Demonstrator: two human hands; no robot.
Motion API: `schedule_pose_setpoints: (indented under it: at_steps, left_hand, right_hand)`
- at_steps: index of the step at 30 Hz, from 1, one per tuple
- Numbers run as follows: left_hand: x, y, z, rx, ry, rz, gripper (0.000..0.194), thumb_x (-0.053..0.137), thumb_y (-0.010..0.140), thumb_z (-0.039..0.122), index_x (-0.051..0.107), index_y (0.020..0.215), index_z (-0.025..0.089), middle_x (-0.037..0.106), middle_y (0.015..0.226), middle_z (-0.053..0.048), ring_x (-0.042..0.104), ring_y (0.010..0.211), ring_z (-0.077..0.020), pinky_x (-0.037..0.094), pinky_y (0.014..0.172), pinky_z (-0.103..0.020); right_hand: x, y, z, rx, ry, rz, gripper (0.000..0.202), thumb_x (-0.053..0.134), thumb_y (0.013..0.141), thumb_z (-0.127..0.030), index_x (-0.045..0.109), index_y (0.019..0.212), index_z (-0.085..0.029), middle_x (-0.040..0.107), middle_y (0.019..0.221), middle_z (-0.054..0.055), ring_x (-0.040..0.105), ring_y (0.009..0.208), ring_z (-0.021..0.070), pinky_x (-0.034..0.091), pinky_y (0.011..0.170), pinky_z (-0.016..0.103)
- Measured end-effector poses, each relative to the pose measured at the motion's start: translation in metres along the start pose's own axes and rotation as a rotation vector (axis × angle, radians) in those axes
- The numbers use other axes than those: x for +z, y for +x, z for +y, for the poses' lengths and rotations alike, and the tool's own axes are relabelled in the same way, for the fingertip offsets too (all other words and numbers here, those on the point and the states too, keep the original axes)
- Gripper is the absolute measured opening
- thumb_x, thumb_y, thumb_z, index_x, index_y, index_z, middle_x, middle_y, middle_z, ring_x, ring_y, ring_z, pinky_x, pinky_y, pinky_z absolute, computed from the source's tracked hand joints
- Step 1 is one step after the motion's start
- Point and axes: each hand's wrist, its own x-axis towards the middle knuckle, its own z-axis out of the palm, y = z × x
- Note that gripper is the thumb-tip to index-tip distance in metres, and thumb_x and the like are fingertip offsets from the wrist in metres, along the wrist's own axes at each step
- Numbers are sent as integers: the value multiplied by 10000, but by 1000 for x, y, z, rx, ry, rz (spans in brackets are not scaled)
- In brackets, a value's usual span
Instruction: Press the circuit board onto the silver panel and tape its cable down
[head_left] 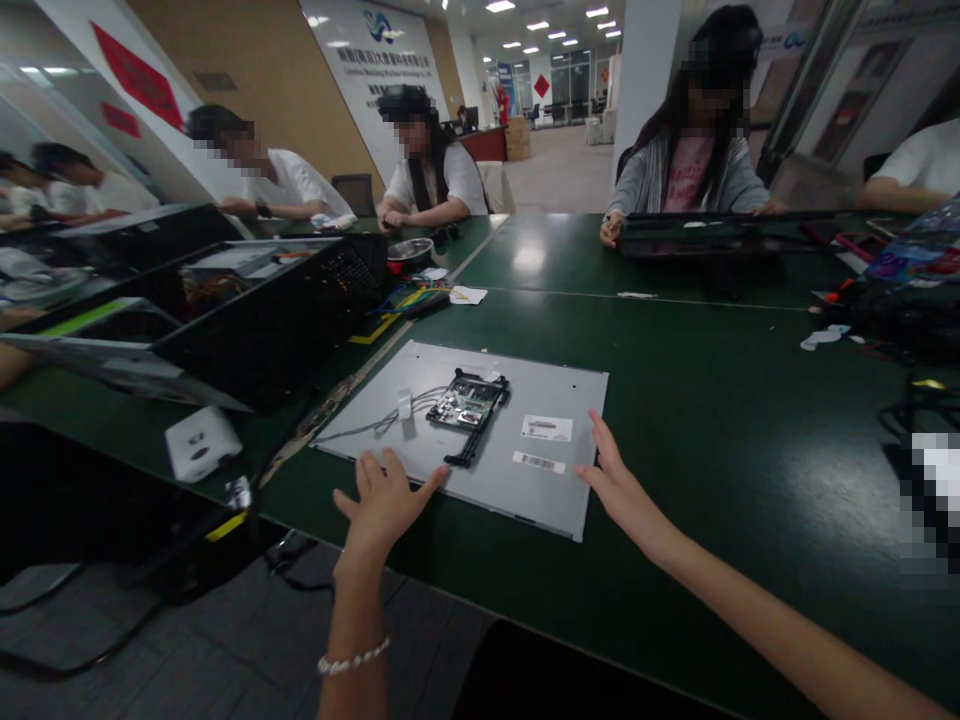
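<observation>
A flat silver display panel (525,490) lies on the green table, with two white labels on its right part. On its middle sits a green circuit board (466,402) in a black plastic frame (463,455), and thin grey cables (375,422) run left from it. My left hand (382,500) is at the panel's near left edge, fingers spread, the thumb pointing toward the frame's near end. At the right edge is my right hand (619,485), fingers apart, thumb over the panel. Neither hand grips anything; whether the fingertips touch the panel is hard to tell.
An opened black computer case (277,310) stands on the left, a white box-shaped part (202,443) before it. Coloured cables (424,297) and a metal bowl (411,250) lie beyond. Across the table (720,400) a person handles a black panel (705,235). Tangled cables sit at right.
</observation>
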Motion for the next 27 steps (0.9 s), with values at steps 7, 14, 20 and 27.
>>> schedule_pose_setpoints:
  at_steps: [7,14,20,27]
  left_hand:
    - [2,11,-5,-16,-13,-33,1057,278,852,771,234,1546,-25,116,1610,-324,81,1516,-416,92,1128,-706]
    - [-5,7,-3,-9,-3,8,1017,328,856,747,299,1523,-21,178,1588,-344,133,1496,-444,126,1111,-720]
    - [-24,-11,27,208,-11,260,619,352,961,513,515,1377,85,496,1417,-240,455,1307,-364,351,1080,-541]
    - [-24,2,67,463,95,196,430,394,979,440,627,1085,95,622,1100,-183,572,1048,-314,453,920,-406]
  right_hand:
    - [6,1,-11,57,-380,-76,799,472,940,-386,59,1610,-243,-35,1692,98,0,1543,259,131,1216,490]
    - [23,-10,-12,-85,-855,-199,675,508,948,-452,321,1566,-256,-53,1691,103,-85,1523,350,54,1206,551]
    - [30,-13,-9,-227,-1021,-203,621,456,962,-526,428,1515,-245,180,1667,141,36,1536,332,55,1204,564]
    - [27,-12,-10,-192,-1025,-230,639,432,966,-547,404,1529,-247,153,1677,112,51,1536,329,78,1205,573]
